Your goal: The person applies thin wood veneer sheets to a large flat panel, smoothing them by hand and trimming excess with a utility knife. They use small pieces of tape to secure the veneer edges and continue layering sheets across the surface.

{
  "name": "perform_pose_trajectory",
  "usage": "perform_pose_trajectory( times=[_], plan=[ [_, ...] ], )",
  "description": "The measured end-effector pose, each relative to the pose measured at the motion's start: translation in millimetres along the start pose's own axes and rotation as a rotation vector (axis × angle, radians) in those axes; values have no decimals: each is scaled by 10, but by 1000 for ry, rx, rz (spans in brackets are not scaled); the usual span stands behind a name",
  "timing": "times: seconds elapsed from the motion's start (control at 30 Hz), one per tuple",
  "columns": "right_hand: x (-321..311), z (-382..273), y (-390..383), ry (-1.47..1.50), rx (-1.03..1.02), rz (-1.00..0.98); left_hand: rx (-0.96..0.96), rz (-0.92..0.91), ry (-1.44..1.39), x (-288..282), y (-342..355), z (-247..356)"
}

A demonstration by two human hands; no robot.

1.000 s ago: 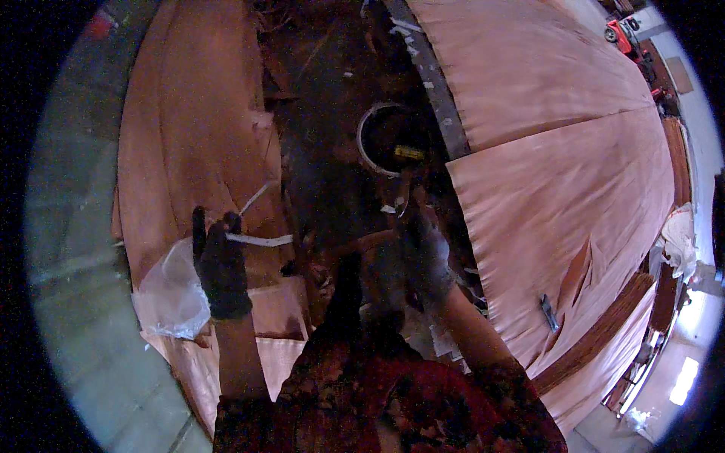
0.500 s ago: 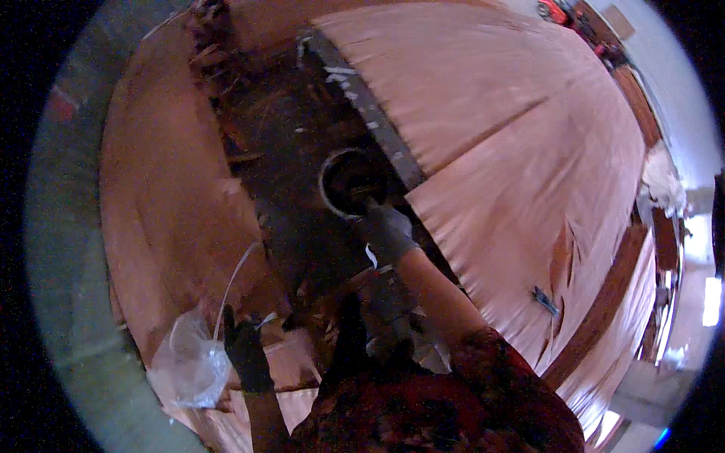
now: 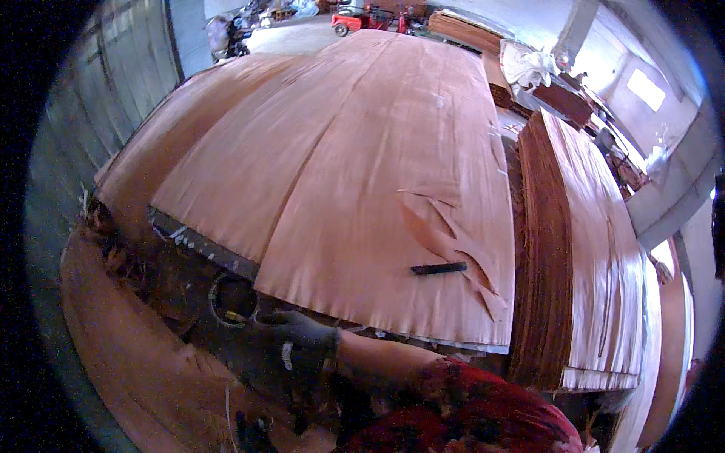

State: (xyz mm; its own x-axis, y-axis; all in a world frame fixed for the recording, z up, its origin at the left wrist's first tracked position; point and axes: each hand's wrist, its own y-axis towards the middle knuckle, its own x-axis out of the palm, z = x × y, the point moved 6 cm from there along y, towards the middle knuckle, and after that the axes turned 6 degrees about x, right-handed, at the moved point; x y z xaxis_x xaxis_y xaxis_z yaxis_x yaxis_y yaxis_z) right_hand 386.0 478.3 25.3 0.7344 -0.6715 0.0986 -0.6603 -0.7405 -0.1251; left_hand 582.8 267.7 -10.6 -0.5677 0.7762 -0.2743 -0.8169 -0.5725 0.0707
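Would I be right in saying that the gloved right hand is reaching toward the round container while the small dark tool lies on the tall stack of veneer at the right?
Not quite. In the head view the small dark tool lies on the large veneer sheet in the middle, not on the tall stack. The gloved right hand does reach by the round container.

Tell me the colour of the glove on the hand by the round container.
Dark grey, nearly black, on the right hand beside the round container; the head view shows it.

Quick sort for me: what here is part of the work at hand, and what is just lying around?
In hand:
gloved right hand, reaching at the round container
top veneer sheet, its edge just above the hand

Lying about:
dark flat tool on the sheet
side veneer stack
red vehicle far back
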Motion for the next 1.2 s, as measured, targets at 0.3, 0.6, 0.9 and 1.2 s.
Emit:
perform_pose_trajectory(
  times=[0.3,0.6,0.9,1.2],
  plan=[
    [-1468,-166,-3245,503,-78,535,542,-341,501,717,-1074,972],
    [-1611,483,-6925,574,-164,1305,-46,-468,-717,1553,-1157,1679],
    [-890,1494,-8860,62,128,1848,212,-318,-352,2519,-1458,2658],
    [-1784,1995,-9414,498,50,1728,134,-122,-350,3499,-1947,2991]
  ],
)
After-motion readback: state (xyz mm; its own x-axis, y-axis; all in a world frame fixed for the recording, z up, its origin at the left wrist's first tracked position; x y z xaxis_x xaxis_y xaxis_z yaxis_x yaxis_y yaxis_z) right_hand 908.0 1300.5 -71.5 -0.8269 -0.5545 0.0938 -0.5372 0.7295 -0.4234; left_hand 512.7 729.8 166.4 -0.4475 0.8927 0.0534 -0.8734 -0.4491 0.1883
